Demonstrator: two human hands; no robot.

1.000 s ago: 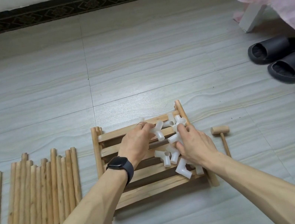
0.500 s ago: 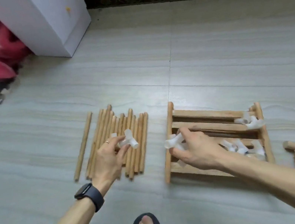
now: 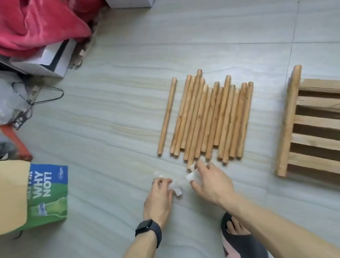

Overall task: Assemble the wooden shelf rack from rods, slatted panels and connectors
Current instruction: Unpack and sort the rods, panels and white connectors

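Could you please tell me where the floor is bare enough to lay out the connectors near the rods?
The widest bare floor lies between the printed bag and the lone rod. A narrower strip runs between the rod bundle and the slatted panels. The far-left corner by the red blanket is crowded.

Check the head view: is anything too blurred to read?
Head view: motion blur smears the white connectors held in the left hand and right hand, shapes unreadable; the slatted panel shows a ghosted end rail; the rods are fairly sharp; light is soft and even, no glare.
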